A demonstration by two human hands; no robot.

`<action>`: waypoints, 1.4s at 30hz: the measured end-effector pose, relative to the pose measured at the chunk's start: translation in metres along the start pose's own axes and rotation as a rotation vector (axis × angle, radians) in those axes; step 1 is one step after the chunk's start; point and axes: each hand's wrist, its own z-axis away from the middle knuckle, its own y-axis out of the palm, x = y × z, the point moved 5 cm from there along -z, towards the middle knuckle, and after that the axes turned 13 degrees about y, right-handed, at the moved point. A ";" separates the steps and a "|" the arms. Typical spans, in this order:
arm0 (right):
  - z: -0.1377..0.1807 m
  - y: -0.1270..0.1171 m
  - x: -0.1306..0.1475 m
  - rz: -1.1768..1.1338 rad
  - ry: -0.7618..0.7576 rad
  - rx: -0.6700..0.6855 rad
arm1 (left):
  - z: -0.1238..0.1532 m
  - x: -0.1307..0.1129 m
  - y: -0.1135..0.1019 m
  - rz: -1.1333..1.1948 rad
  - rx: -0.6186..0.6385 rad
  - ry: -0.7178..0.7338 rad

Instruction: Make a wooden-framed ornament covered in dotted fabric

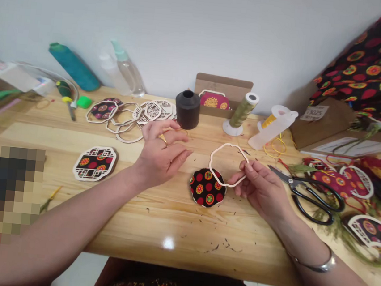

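where dark scraps [214, 248] lie strewn near us, we list the table [127, 240] from its front edge back. one fabric-covered pad [207, 190], black with red and orange rounds, lies flat between our hands. one thin pale frame [230, 144], scalloped, is pinched between thumb and fingers of our right hand [262, 186], tilted above the pad's far edge. one pair of scissors [293, 183], black-handled, lies just right of that hand. one lattice-fronted pad [96, 164] lies at left. our left hand [162, 151] is released, fingers loosely curled. behind: overlapping wooden frames [160, 109]; one black cone [187, 111], upright; one olive-thread spool [241, 114]; one teal roll [74, 68], leaning by the wall [174, 29].
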 end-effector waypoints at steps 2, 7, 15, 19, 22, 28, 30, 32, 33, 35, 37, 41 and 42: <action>0.001 0.000 0.000 0.025 -0.022 0.000 | -0.001 -0.003 0.001 0.002 -0.001 0.038; 0.001 0.001 0.008 0.083 -0.094 -0.051 | 0.001 -0.004 0.007 -0.021 0.022 0.071; -0.005 0.012 0.032 0.147 -0.146 -0.122 | 0.002 0.002 0.006 0.064 -0.077 -0.010; -0.005 0.017 0.024 0.296 -0.135 -0.108 | -0.001 -0.005 0.005 0.139 -0.072 0.007; -0.001 0.023 0.016 0.486 -0.071 -0.003 | -0.005 -0.012 0.004 0.206 -0.036 0.033; 0.002 0.018 0.024 0.572 -0.136 -0.056 | -0.020 -0.008 -0.017 0.215 -0.025 -0.260; 0.002 0.014 0.025 0.551 -0.161 -0.098 | -0.021 -0.006 -0.020 0.403 -0.023 -0.459; 0.001 0.010 0.024 0.466 -0.164 -0.134 | -0.015 -0.008 -0.017 0.649 -0.018 -0.663; 0.001 0.008 0.023 0.398 -0.155 -0.144 | -0.010 -0.011 -0.014 0.749 -0.025 -0.752; 0.000 0.005 0.023 0.238 -0.148 -0.151 | 0.001 -0.015 -0.009 0.854 -0.059 -0.891; -0.001 0.004 0.023 0.123 -0.153 -0.146 | 0.011 -0.016 -0.006 0.862 -0.093 -0.973; -0.002 0.002 0.026 0.110 -0.175 -0.154 | 0.018 -0.011 -0.003 0.777 -0.108 -0.917; -0.002 0.001 0.025 0.125 -0.179 -0.158 | 0.018 -0.011 -0.001 0.772 -0.090 -0.885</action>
